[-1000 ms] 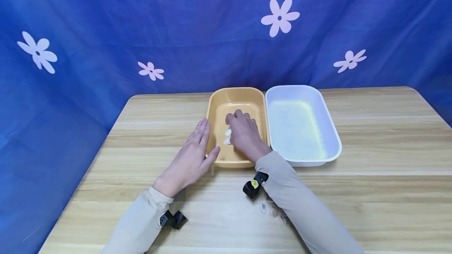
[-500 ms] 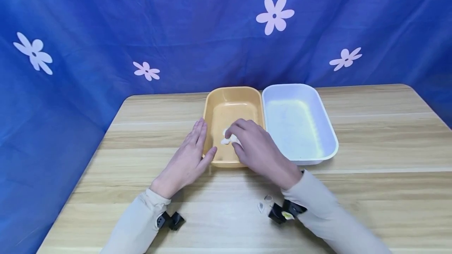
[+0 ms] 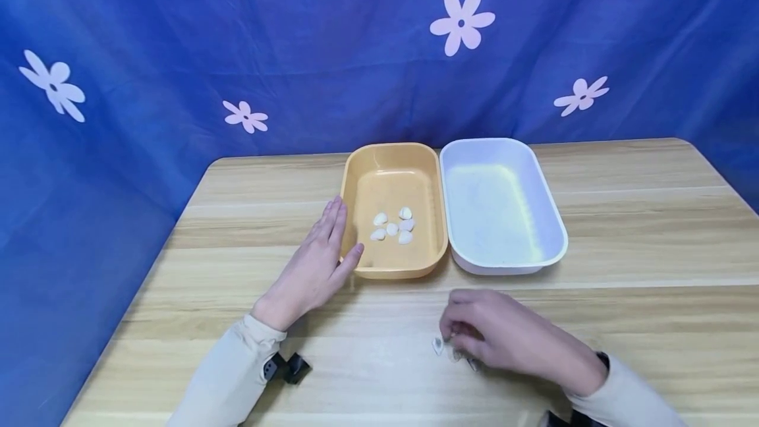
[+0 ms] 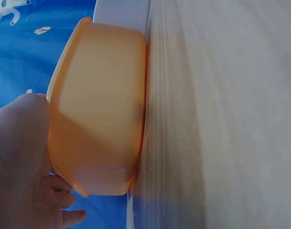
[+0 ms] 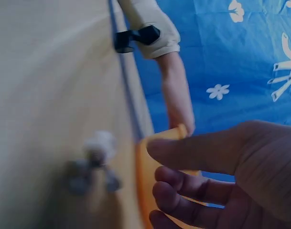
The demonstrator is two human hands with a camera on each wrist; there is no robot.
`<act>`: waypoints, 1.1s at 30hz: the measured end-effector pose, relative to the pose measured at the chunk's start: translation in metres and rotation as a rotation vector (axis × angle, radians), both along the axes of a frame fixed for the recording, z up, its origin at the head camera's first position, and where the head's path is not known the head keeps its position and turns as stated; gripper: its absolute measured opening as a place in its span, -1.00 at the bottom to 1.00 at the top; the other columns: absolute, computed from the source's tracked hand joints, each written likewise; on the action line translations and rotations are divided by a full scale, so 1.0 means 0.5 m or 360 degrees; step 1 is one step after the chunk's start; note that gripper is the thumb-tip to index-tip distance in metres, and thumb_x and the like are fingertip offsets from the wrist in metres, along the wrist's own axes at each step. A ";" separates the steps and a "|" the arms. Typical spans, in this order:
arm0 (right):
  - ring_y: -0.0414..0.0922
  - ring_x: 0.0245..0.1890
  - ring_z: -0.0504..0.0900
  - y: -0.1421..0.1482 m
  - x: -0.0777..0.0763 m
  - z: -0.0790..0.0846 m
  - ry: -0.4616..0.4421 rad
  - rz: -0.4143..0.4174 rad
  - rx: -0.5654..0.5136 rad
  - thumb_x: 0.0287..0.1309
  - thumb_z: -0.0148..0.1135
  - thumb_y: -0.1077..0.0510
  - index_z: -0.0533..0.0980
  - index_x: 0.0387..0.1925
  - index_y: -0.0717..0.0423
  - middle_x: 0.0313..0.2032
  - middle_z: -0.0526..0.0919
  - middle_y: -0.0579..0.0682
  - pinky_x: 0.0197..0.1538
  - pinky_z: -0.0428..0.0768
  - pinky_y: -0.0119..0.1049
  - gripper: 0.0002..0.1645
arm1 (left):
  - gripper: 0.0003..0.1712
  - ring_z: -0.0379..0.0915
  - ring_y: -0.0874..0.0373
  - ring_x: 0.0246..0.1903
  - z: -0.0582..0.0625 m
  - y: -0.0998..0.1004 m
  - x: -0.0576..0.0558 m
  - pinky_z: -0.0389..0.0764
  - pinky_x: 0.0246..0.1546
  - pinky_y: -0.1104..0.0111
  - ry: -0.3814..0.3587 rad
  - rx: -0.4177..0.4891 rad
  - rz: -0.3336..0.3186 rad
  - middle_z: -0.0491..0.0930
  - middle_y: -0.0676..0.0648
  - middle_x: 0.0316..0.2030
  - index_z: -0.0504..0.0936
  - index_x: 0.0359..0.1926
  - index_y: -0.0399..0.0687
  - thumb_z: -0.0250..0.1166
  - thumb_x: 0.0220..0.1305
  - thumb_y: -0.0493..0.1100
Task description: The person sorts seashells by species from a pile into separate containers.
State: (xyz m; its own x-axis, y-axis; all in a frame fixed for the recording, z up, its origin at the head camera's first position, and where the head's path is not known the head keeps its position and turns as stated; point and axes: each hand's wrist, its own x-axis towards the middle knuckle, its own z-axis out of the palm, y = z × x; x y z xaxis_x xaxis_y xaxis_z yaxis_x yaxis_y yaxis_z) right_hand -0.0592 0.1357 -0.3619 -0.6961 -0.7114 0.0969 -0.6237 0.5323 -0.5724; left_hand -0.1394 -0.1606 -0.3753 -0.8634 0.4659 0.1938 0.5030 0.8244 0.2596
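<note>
My left hand lies along the left side of an orange-yellow plastic tray, fingers straight and thumb over its near left corner. Inside that tray lie several small white seashells, grouped in its nearer half. Over the table in front, my right hand hovers with bent fingers above several small greyish shells, partly hiding them. In the right wrist view these loose shells are blurred and stand apart from the fingertips. Nothing shows between that thumb and the fingers.
A white plastic tray stands right beside the orange one, at the back of the wooden table. Behind the table hangs a blue curtain with pale flowers.
My right hand has left the orange tray and moved toward me and right, to the loose shells on the table. The white shells in the tray are now uncovered. My left hand stays put.
</note>
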 end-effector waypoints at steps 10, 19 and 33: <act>-0.43 -0.39 0.38 0.052 0.055 -0.085 0.0115 -0.0232 -0.0117 -0.17 0.54 0.09 0.54 -0.38 -0.23 -0.36 0.41 -0.41 -0.35 0.46 -0.49 -0.68 | -0.17 -0.30 -0.16 0.47 0.007 0.000 -0.002 -0.05 0.44 0.00 -0.0017 0.0014 -0.0003 -0.24 -0.35 0.48 -0.14 0.45 -0.46 -0.15 0.49 0.10; -0.37 -0.28 0.45 0.049 0.083 -0.122 0.0317 -0.0359 -0.0361 -0.12 0.53 0.14 0.54 -0.33 -0.32 -0.29 0.45 -0.43 -0.22 0.45 -0.46 -0.63 | -0.17 -0.29 -0.14 0.47 0.010 -0.002 0.001 -0.01 0.42 -0.01 0.0001 0.0021 -0.0009 -0.20 -0.37 0.47 -0.11 0.45 -0.47 -0.12 0.48 0.09; -0.37 -0.22 0.47 0.046 0.086 -0.141 0.0385 -0.0402 -0.0462 -0.16 0.53 0.20 0.51 -0.28 -0.27 -0.19 0.47 -0.39 -0.08 0.36 -0.55 -0.56 | -0.17 -0.27 -0.16 0.47 0.004 -0.001 0.004 0.00 0.42 -0.02 0.0001 0.0033 -0.0004 -0.22 -0.36 0.47 -0.11 0.45 -0.46 -0.14 0.49 0.09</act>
State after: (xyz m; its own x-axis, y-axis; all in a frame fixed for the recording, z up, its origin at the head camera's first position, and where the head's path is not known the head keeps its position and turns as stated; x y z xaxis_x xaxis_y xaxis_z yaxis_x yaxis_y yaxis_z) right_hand -0.0161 0.1587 -0.4325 -0.7770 -0.4413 0.4488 -0.6292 0.5239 -0.5741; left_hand -0.1374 -0.1613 -0.3735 -0.8622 0.4637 0.2039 0.5051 0.8175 0.2765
